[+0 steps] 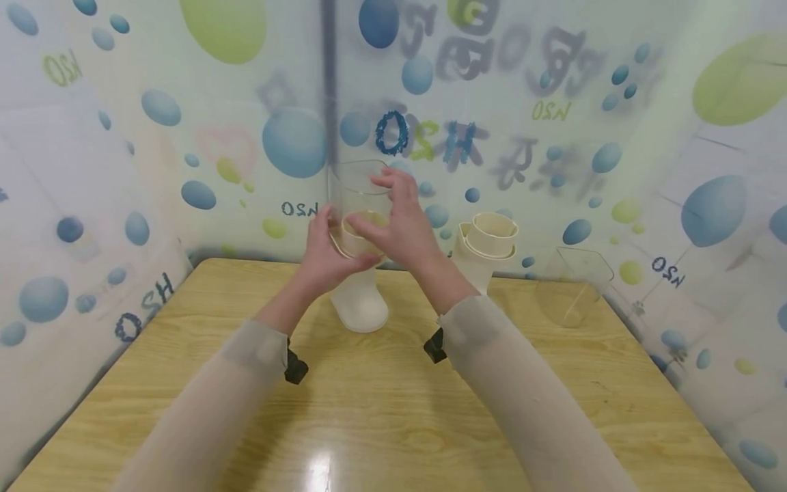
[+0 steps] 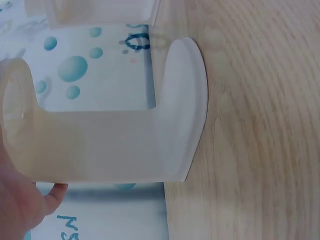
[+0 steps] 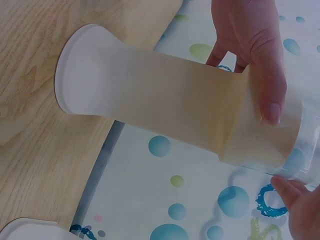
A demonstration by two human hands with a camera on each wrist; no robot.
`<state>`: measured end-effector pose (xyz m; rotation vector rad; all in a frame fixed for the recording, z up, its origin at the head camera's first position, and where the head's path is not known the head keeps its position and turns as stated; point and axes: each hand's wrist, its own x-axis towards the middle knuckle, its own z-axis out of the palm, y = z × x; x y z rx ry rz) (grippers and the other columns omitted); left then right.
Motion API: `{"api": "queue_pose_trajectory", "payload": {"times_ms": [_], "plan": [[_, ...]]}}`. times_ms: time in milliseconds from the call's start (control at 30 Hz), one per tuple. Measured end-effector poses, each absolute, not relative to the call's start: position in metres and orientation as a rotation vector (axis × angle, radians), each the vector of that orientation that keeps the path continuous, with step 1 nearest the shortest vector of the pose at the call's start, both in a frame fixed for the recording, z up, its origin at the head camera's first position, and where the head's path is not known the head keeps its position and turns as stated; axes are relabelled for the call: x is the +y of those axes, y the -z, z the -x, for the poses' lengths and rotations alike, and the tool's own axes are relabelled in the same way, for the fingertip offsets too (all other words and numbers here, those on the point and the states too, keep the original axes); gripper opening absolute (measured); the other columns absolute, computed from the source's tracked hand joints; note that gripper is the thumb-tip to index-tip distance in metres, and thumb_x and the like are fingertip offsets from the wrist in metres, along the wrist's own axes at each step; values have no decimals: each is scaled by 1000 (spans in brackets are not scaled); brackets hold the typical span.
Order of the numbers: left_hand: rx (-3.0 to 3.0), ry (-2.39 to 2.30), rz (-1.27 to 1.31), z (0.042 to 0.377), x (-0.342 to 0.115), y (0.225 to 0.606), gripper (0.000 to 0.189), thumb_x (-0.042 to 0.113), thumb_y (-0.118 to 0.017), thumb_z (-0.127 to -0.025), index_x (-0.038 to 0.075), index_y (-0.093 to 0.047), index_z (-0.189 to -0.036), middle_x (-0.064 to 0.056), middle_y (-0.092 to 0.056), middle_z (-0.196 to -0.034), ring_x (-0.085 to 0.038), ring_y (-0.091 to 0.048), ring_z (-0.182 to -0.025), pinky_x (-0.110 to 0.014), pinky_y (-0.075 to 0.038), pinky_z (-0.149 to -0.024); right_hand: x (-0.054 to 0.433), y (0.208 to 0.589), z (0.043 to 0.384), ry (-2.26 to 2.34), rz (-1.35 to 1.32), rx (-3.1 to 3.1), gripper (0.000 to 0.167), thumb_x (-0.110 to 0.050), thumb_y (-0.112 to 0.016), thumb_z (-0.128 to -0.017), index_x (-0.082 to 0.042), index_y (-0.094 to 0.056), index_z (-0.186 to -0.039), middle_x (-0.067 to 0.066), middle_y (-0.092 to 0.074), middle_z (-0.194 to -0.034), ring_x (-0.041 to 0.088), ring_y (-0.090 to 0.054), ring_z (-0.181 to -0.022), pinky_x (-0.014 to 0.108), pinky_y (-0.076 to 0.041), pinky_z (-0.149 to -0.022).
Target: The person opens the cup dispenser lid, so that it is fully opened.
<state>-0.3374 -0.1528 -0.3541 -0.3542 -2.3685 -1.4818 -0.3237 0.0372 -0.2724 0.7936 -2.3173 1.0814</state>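
Note:
A cream plastic stand [image 1: 359, 307] with a flared foot and round collar stands upright near the table's back edge. My left hand [image 1: 328, 253] grips it around the collar, the thumb across the near side. Above the collar sits a clear plastic container [image 1: 358, 179], its lower end around or inside the collar; I cannot tell which. My right hand [image 1: 402, 222] holds this container from the right, fingers high on its wall and thumb lower. In the right wrist view, the left thumb lies on the collar of the stand [image 3: 165, 95], with the right fingertips [image 3: 290, 192] at the container.
A second cream stand [image 1: 488, 246] with a round collar stands to the right, partly behind my right forearm. Farther right on the wooden table [image 1: 381, 417] is another clear container [image 1: 572, 290]. A patterned curtain [image 1: 246, 137] rises behind the table's back edge.

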Motion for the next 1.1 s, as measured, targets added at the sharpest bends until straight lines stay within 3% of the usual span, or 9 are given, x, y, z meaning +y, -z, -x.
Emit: {"api": "queue_pose_trajectory", "payload": {"times_ms": [233, 500, 633, 800, 967, 1100], "plan": [[-2348, 1368, 286, 327, -144, 357, 130, 58, -100, -72, 18, -24, -170, -18, -40, -157, -33, -43, -139, -56, -47, -114, 40, 278, 323, -1127, -850, -2256, 77, -29, -84, -94, -6, -42, -154, 12, -28, -175, 30, -47, -154, 45, -45, -126], [-2289, 1287, 222, 317, -132, 360, 127, 57, -100, -68, 16, -29, -165, -17, -44, -147, -33, -42, -131, -53, -46, -106, 40, 286, 324, -1252, -841, -2188, 81, -30, -86, -92, -8, -37, -153, 13, -20, -179, 36, -47, -153, 51, -43, -127], [-2308, 1269, 178, 311, -125, 360, 126, 56, -100, -68, 15, -29, -163, -16, -42, -148, -34, -42, -131, -53, -46, -104, 37, 290, 320, -1307, -710, -2214, 90, -41, -89, -91, -14, -34, -157, 9, -31, -175, 35, -55, -148, 46, -46, -126], [-2330, 1360, 182, 309, -121, 359, 129, 51, -100, -70, 12, -22, -166, -19, -39, -161, -37, -43, -145, -58, -45, -118, 31, 293, 317, -1295, -580, -2233, 95, -51, -90, -89, -20, -34, -159, 5, -45, -167, 33, -62, -142, 45, -52, -118], [-2343, 1432, 209, 312, -120, 355, 132, 50, -100, -71, 12, -18, -167, -19, -35, -166, -39, -44, -149, -61, -43, -122, 28, 287, 316, -1259, -462, -2256, 88, -58, -86, -88, -25, -40, -156, 8, -54, -160, 32, -67, -135, 50, -58, -106], [-2359, 1438, 204, 314, -123, 354, 134, 54, -99, -72, 16, -16, -169, -16, -34, -168, -37, -44, -148, -61, -45, -119, 25, 280, 314, -1342, -400, -2254, 81, -61, -84, -88, -30, -44, -152, 9, -59, -159, 31, -68, -133, 52, -58, -104]]}}
